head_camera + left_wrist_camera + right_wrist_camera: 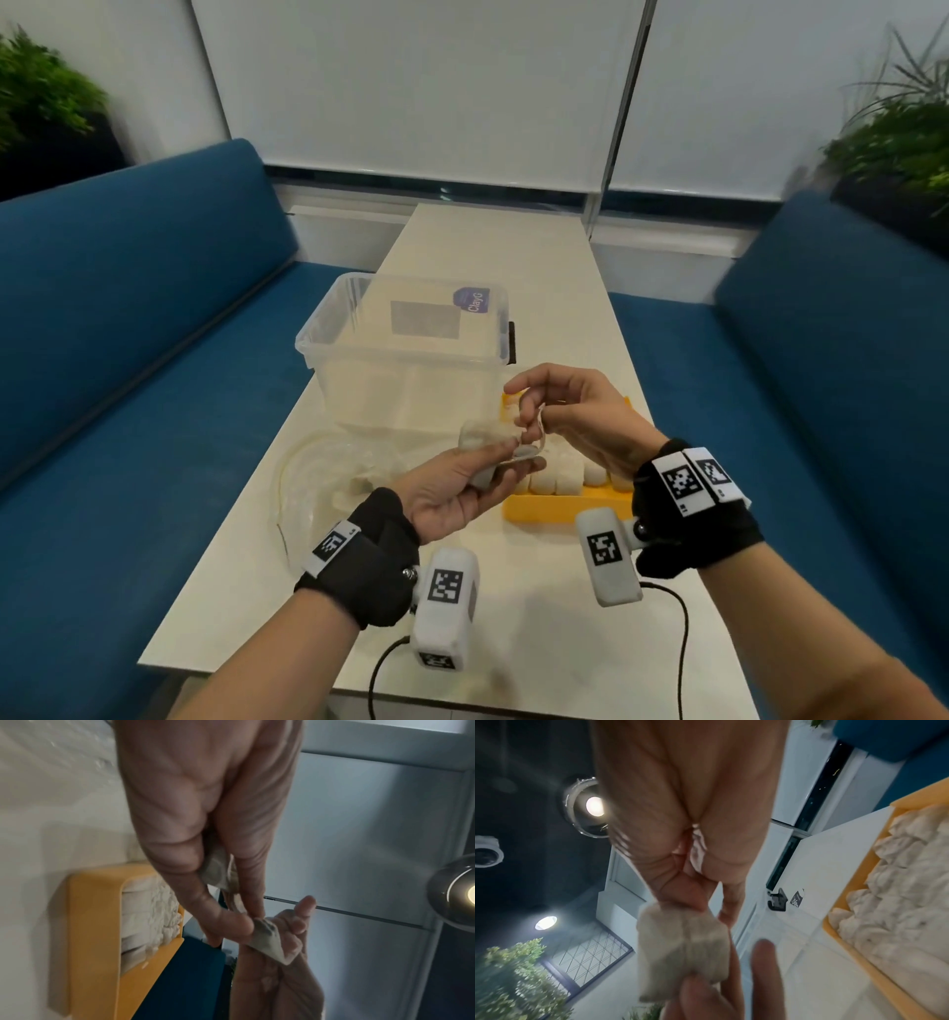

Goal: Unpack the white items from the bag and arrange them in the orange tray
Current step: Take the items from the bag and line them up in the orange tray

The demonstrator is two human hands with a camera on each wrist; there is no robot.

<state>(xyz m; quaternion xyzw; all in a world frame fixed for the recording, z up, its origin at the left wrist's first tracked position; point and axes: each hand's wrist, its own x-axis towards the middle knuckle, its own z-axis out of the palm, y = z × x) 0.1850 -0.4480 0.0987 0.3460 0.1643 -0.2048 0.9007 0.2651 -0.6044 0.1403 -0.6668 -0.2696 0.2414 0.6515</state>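
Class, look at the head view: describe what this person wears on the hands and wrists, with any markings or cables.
Both hands, left hand and right hand, are bare, with bare forearms. Each wrist carries a black fabric wrap bearing white tags printed with black square-pattern markers. A white boxy camera unit with similar markers hangs at each wrist, trailing a black cable.

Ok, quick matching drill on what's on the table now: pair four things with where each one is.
Things:
1. small white packet
2. orange tray
3. clear storage box
4. clear plastic bag

Places:
A. crumpled on the table, left of the tray
B. behind the hands, empty-looking
C. pinched between left hand and right hand
D. under the right hand, holding rows of white items

Pairs: 1-C, 2-D, 3-B, 4-A
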